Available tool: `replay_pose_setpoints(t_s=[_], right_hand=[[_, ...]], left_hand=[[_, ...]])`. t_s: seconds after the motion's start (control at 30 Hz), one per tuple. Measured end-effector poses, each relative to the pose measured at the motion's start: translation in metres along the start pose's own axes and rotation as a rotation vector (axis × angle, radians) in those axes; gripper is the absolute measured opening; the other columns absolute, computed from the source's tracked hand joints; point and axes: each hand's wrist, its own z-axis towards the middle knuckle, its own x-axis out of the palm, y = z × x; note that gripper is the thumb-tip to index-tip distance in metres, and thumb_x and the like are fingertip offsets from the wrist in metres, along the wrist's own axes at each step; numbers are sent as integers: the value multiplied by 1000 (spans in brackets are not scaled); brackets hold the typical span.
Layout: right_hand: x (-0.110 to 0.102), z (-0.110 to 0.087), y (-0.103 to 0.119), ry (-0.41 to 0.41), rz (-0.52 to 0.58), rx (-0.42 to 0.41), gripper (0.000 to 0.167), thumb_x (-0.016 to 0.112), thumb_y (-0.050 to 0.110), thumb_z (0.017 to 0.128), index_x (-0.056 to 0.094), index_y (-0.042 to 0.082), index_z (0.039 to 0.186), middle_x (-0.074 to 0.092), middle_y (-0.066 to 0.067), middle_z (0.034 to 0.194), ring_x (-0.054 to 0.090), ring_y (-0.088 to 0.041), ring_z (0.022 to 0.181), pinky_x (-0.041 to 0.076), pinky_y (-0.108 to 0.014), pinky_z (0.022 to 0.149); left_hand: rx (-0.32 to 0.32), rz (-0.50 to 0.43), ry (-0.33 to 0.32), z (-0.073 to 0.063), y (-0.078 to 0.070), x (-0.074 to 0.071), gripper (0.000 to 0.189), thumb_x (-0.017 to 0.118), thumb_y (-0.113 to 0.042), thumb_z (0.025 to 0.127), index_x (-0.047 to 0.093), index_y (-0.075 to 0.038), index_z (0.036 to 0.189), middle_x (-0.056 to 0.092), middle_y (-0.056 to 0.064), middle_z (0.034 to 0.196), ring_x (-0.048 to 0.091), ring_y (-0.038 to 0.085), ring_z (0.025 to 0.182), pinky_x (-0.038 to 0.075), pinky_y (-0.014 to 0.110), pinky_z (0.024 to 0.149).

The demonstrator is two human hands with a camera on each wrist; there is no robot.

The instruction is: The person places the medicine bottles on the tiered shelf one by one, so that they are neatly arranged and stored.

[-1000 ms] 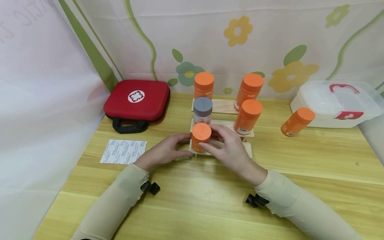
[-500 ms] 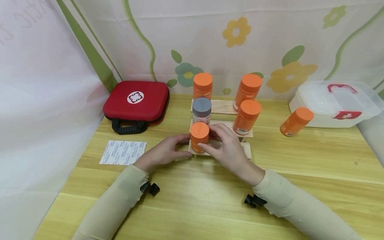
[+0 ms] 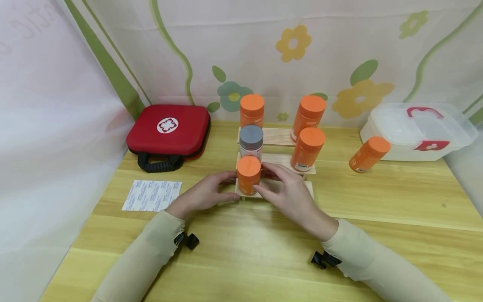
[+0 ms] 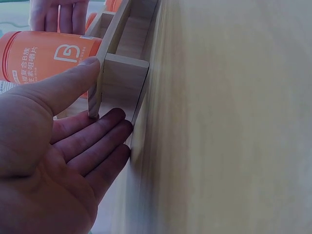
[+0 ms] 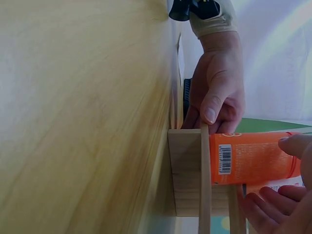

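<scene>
A small orange bottle (image 3: 249,173) stands upright at the left end of the lowest step of a wooden tiered rack (image 3: 278,160). My right hand (image 3: 292,199) is beside it, thumb in front and fingers behind, loosely spread; in the right wrist view the thumb (image 5: 295,145) overlaps the bottle's lid end. My left hand (image 3: 205,192) is at the rack's left end. In the left wrist view its thumb touches the front board (image 4: 97,83) and its extended fingers lie along the end piece. Just behind stands a grey-lidded bottle (image 3: 251,140) on the middle step.
Several more orange bottles share the rack, one at back left (image 3: 252,108) and others at right (image 3: 307,149). Another orange bottle (image 3: 367,156) stands tilted-looking near a white first-aid box (image 3: 419,130). At left are a red first-aid case (image 3: 166,130) and a printed white sheet (image 3: 152,195).
My right thumb has slid off the front of the orange bottle toward its right edge, and the right hand has loosened. The left hand stays at the rack's end. The head view has shifted slightly.
</scene>
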Motion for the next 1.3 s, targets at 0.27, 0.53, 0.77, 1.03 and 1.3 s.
replay_pose_setpoints(t_s=[0.27, 0.53, 0.77, 1.03, 1.3], right_hand=[[-16, -10, 2, -46, -3, -132, 53, 90, 3, 86, 70, 0, 136, 77, -15, 133, 74, -32, 124, 60, -39, 107], [-39, -19, 5, -37, 49, -201, 55, 86, -7, 84, 70, 0, 136, 77, -15, 131, 74, -28, 123, 51, -13, 109], [-62, -26, 3, -66, 46, -264, 62, 85, -13, 79, 70, 1, 137, 77, -15, 132, 72, -12, 125, 55, -16, 106], [-85, -35, -9, -111, 66, -291, 60, 82, -14, 79, 70, -3, 137, 76, -19, 133, 71, -9, 128, 55, -20, 109], [-105, -46, -20, -171, 21, -241, 62, 81, -19, 75, 72, -4, 134, 77, -16, 131, 72, -5, 126, 55, -16, 107]], left_hand=[[2, -2, 2, 0, -1, 0, 71, 84, -34, 97, 54, -17, 159, 63, 2, 155, 58, 24, 146, 40, 52, 129], [-13, -7, 10, 0, -1, -1, 72, 83, -35, 97, 53, -18, 159, 62, 2, 156, 57, 24, 146, 40, 52, 129], [-27, -19, 11, 2, 0, -1, 72, 85, -35, 96, 55, -20, 159, 63, 0, 154, 58, 24, 145, 41, 51, 128], [-49, -21, 16, 1, -2, -1, 71, 84, -36, 96, 55, -20, 158, 63, 0, 154, 57, 23, 145, 41, 51, 128], [-41, -16, 19, 0, -3, -2, 71, 84, -36, 96, 54, -19, 159, 63, 2, 154, 57, 25, 146, 39, 53, 129]])
